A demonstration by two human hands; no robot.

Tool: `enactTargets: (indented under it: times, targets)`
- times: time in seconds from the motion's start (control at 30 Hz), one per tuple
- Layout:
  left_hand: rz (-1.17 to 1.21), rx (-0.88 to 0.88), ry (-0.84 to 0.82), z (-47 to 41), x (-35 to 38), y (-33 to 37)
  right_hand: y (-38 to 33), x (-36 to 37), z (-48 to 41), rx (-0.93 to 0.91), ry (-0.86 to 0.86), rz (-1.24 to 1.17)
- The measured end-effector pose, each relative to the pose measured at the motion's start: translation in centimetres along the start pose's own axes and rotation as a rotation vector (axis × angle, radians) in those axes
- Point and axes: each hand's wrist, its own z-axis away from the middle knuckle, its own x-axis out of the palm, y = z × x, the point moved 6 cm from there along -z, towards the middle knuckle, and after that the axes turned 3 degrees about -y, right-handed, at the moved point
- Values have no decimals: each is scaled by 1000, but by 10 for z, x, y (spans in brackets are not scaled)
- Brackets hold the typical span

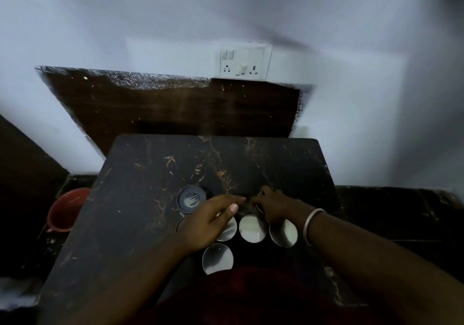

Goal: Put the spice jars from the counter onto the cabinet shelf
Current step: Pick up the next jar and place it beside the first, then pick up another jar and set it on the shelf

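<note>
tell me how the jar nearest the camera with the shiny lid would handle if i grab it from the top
The nearest jar has a smooth, mirror-like round lid, so fingers may slip on it; gripping the rim seems safer. It stands upright, apart from the other jars, so it probably lifts cleanly. If knocked over, a round jar would likely roll across the counter.

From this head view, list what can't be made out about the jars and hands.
- Jar count: the left hand covers at least two lids, and the right hand covers one.
- Grip: whether the right hand holds a jar is hidden by its own fingers.
- Contents: only the shiny lids show from above.
- Dark lid: its label is too blurred to read.
- Cabinet shelf: out of frame.
</note>
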Motion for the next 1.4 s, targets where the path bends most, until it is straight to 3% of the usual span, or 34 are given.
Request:
enactTargets:
  times: [0.23, 0.43, 0.57, 0.7, 0.83, 0.97, 1.4]
  targets:
    - [79, -71, 41, -1, -8, -4, 2, -62, 23, -88, 98, -201]
    - [227, 36, 85, -35, -63, 62, -49, -191, 102, -492, 107, -578]
    - [482, 129, 203, -46, -94, 120, -68, -240, 151, -618, 400, -870]
    - [757, 229, 268, -39, -96, 158, -76, -231, 182, -755, 764, -1280]
    - [898, 263, 271, -38, -85, 174, -90, -208, 192, -890, 883, -1542]
    - [966, 281, 308, -38, -83, 181, -100, -197, 199, -1005, 914, -1586]
    - [926, 229, 364, -35, -87, 182, -106, -196, 203, -970, 952, -1624]
